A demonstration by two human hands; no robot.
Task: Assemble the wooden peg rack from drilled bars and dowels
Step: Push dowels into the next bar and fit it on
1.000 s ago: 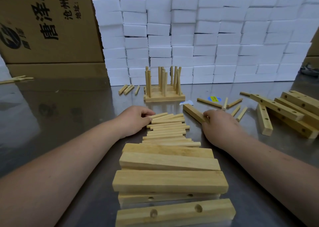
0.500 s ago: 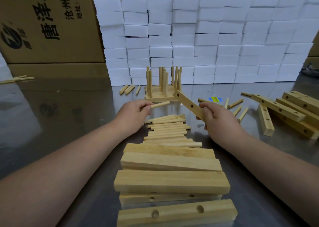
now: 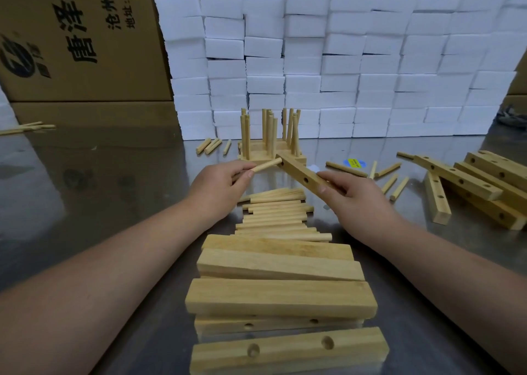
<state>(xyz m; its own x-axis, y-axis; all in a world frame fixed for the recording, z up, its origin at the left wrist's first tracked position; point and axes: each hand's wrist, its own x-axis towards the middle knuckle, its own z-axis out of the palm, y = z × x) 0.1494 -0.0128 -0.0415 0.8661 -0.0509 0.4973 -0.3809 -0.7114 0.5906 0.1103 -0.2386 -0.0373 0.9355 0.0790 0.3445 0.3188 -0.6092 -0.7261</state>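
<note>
My right hand (image 3: 352, 200) grips a drilled wooden bar (image 3: 299, 172) and holds it tilted above the table, its far end pointing up and left. My left hand (image 3: 219, 186) pinches a short dowel (image 3: 266, 165) whose tip meets the hole at the bar's far end. Below the hands lies a row of loose dowels (image 3: 273, 214). Nearer to me sits a stack of drilled bars (image 3: 281, 294). A finished peg rack (image 3: 271, 143) with upright dowels stands behind the hands.
More drilled bars (image 3: 473, 183) are piled at the right, with loose dowels (image 3: 390, 177) scattered beside them. A few dowels (image 3: 212, 145) lie left of the rack. A wall of white foam blocks (image 3: 342, 66) and cardboard boxes (image 3: 77, 37) close off the back of the steel table (image 3: 99, 192).
My right hand picked the bar off the table and raised it. My left hand took a dowel from the row and brought its tip to the bar's end hole.
</note>
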